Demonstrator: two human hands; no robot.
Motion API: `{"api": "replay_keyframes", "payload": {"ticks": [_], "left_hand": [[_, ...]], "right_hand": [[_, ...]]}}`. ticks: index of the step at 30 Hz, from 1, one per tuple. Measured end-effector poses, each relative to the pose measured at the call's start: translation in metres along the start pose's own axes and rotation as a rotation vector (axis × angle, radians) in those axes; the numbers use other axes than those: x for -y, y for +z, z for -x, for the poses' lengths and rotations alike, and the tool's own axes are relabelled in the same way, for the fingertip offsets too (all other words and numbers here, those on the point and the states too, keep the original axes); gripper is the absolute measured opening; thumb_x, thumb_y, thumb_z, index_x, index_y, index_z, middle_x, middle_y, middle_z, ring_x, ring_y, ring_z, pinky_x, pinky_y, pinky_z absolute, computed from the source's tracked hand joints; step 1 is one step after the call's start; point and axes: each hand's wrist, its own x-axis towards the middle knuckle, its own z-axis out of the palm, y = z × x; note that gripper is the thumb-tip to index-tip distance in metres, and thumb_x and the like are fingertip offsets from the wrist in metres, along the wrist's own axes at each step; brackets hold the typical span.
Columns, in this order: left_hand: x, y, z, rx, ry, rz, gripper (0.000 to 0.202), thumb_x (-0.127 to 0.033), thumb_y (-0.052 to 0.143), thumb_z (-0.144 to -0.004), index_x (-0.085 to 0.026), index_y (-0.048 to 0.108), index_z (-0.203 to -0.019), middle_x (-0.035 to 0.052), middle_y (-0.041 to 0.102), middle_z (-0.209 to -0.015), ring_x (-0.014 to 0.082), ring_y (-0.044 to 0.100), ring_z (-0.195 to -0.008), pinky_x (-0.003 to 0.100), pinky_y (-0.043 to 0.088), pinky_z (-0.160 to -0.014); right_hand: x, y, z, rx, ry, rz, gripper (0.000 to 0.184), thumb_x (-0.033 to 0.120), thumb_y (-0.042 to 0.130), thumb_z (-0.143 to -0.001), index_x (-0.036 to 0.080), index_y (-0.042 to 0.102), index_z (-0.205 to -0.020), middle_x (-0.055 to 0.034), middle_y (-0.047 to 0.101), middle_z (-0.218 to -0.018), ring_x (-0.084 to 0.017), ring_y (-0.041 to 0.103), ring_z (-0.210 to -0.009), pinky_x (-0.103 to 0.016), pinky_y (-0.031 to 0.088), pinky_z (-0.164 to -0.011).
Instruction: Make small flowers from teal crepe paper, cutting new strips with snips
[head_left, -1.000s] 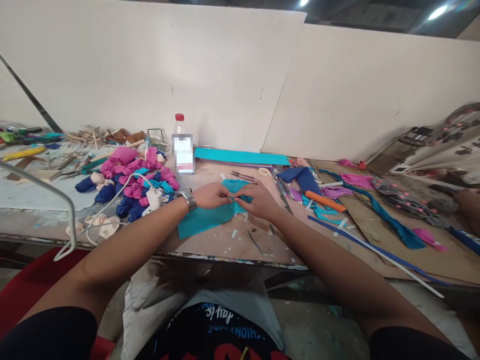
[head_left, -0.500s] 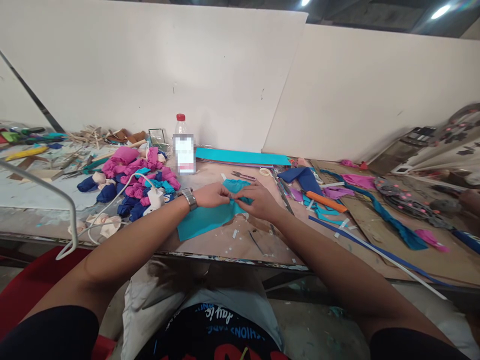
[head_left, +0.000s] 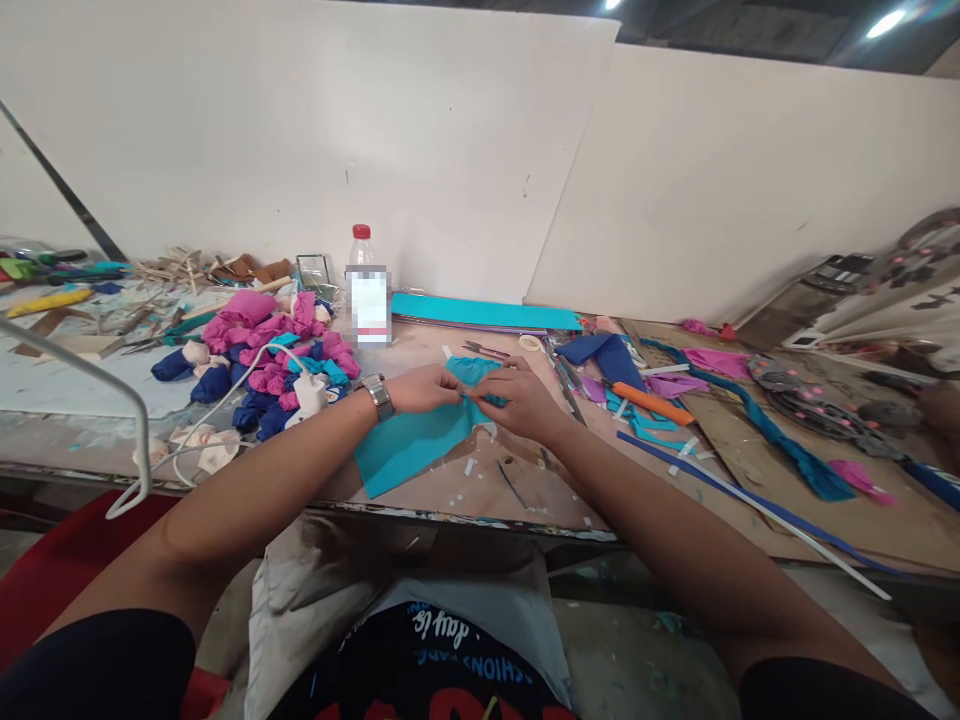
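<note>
A turquoise piece of crepe paper (head_left: 409, 448) lies on the worn workbench (head_left: 487, 485) in front of me. My left hand (head_left: 424, 388), with a metal watch on its wrist, pinches the paper's upper edge. My right hand (head_left: 517, 397) meets it from the right and pinches the same gathered edge. Both sets of fingers are closed on the paper where it bunches up between them. The loose lower end of the sheet points toward the table's front edge.
A pile of pink, blue and turquoise paper rolls (head_left: 266, 355) lies left, with a white glue gun (head_left: 309, 392) and its cord. A plastic bottle (head_left: 367, 290) stands behind. Scissors (head_left: 486, 351), an orange-handled tool (head_left: 649, 402), turquoise sheets (head_left: 484, 313) and paper strips lie right.
The loose lower corner of the turquoise paper has swung a little toward the table's front edge. Both hands stay pinched together at nearly the same spot.
</note>
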Motion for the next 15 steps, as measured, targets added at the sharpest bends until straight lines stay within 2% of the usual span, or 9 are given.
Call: {"api": "replay_keyframes", "payload": {"ticks": [3,7,10,15], "left_hand": [[-0.0006,0.0003,0.0000,0.051,0.002,0.044,0.025,-0.038,0.063,-0.083,-0.016,0.068,-0.073,-0.0022,0.050,-0.059,0.0140,0.042,-0.063,0.028,0.035,-0.062],[0.0008,0.0010,-0.0008,0.001,-0.004,0.082,0.037,-0.048,0.063,-0.087,-0.015,0.068,-0.073,-0.0003,0.053,-0.059,0.0162,0.046,-0.066,0.029,0.038,-0.065],[0.0030,0.0007,-0.0015,0.013,-0.004,0.098,0.042,-0.055,0.064,-0.087,-0.015,0.068,-0.073,-0.0001,0.054,-0.059,0.0164,0.046,-0.067,0.029,0.038,-0.065],[0.0033,-0.0008,-0.0018,0.017,-0.003,0.096,0.042,-0.055,0.065,-0.085,-0.015,0.070,-0.076,-0.0007,0.054,-0.060,0.0156,0.045,-0.065,0.028,0.036,-0.063]], "right_hand": [[-0.0002,-0.0002,0.0002,0.004,-0.003,0.000,0.013,0.023,0.065,-0.096,0.025,0.076,-0.092,-0.0017,0.081,-0.089,-0.019,0.073,-0.085,-0.041,0.033,-0.093],[0.0009,-0.0009,-0.0006,0.014,0.014,0.012,0.014,0.023,0.063,-0.096,0.026,0.077,-0.094,-0.0020,0.081,-0.089,-0.019,0.073,-0.085,-0.043,0.034,-0.094],[0.0019,-0.0014,-0.0011,0.028,0.045,0.002,0.014,0.025,0.063,-0.097,0.025,0.077,-0.095,-0.0028,0.081,-0.090,-0.020,0.073,-0.085,-0.043,0.035,-0.096],[0.0020,-0.0013,-0.0006,0.028,0.062,-0.008,0.013,0.027,0.064,-0.097,0.024,0.077,-0.098,-0.0038,0.081,-0.091,-0.021,0.073,-0.085,-0.044,0.034,-0.097]]}}
